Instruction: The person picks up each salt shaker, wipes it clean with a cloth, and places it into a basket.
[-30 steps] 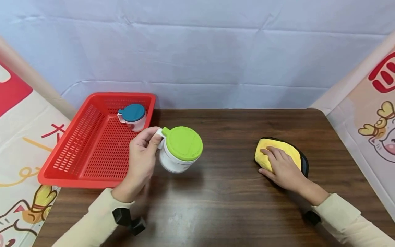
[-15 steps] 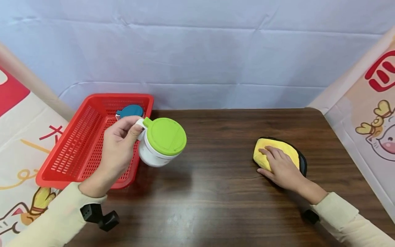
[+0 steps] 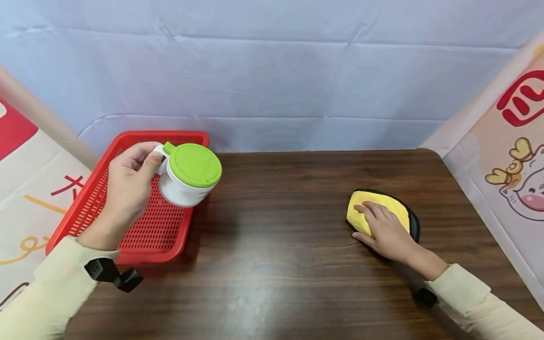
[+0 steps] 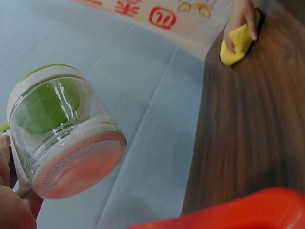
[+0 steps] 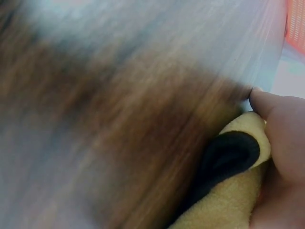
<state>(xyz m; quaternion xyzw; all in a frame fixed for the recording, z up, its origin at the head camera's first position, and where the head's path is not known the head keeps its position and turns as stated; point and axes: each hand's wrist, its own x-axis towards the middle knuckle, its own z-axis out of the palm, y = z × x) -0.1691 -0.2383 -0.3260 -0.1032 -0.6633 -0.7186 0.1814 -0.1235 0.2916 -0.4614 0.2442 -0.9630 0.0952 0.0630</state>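
Above the red basket, my left hand grips the white handle of a seasoning jar. The jar has a green lid and hangs slightly tilted near the basket's right rim, apart from it. From the left wrist, the jar shows clear glass walls and a ridged base. Over on the right, my right hand rests on a folded yellow cloth with dark edging, fingers spread on top and thumb at its near side. The right wrist view shows the cloth's folded edge beside the thumb.
A brown wooden table bears the basket at left and the cloth at right. Behind it hangs a pale fabric backdrop. Printed panels stand along both sides.
My left hand has carried the jar leftward and up, from over the table to over the basket. The blue-lidded jar inside the basket is now hidden behind it. My right hand stays on the cloth.
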